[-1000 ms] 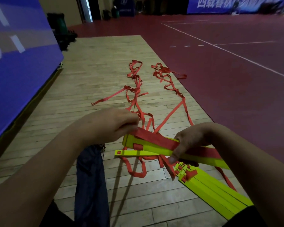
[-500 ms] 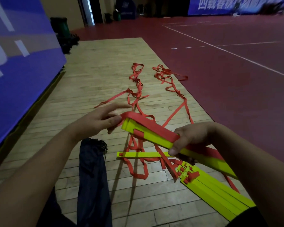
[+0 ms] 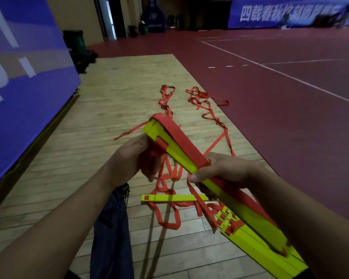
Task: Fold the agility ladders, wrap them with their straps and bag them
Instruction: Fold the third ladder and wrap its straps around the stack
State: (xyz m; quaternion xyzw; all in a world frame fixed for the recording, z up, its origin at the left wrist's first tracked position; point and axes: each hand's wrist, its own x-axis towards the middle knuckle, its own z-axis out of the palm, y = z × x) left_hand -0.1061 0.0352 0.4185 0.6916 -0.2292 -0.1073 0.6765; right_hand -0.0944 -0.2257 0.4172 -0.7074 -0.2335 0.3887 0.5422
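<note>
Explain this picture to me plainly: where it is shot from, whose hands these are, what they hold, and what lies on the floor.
There is no machine here. The single view comes from a camera worn on a person's head, looking down at their own bare hands. The right hand grips a stack of yellow rungs with a red strap laid along its top. The left hand holds the strap near the stack's far end. On the wooden floor lie loose red straps, one single yellow rung, another flat stack of rungs and a dark bag.
</note>
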